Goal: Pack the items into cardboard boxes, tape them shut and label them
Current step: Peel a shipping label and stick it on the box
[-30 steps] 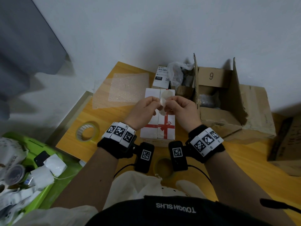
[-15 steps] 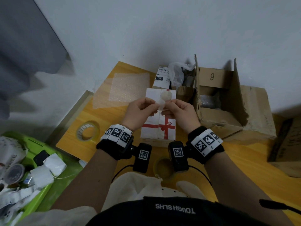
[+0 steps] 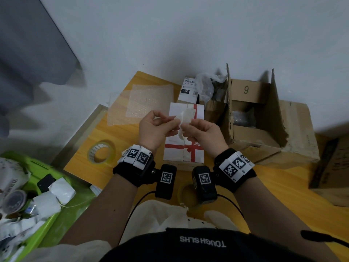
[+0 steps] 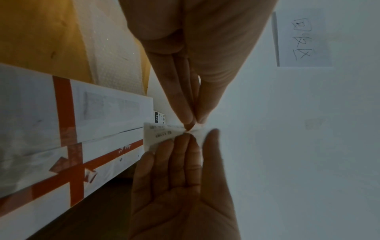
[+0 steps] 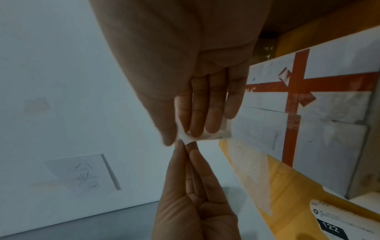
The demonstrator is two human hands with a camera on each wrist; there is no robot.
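Both hands hold a small white label [image 3: 186, 116] in the air above a shut white box [image 3: 188, 154] crossed with red tape. My left hand [image 3: 171, 121] pinches one corner layer of the label [image 4: 158, 133] between thumb and fingertips. My right hand [image 3: 190, 125] grips the rest of the label [image 5: 225, 129], with its fingers [image 5: 197, 113] spread across the label's face and the thumb behind. The white box [image 4: 61, 129] lies flat on the orange table [image 3: 90, 163], just below and beyond the hands. The label's printed side is mostly hidden.
An open cardboard box marked 9 [image 3: 264, 129] stands to the right. A small box with a 122 label [image 3: 188, 89] sits behind. Bubble wrap [image 3: 149, 104] and a tape roll [image 3: 101, 152] lie to the left. A green bin [image 3: 47, 167] of packets is at the lower left.
The hands have drawn slightly apart. My left hand has moved left with its pinched corner, and the label now looks partly peeled open between them.
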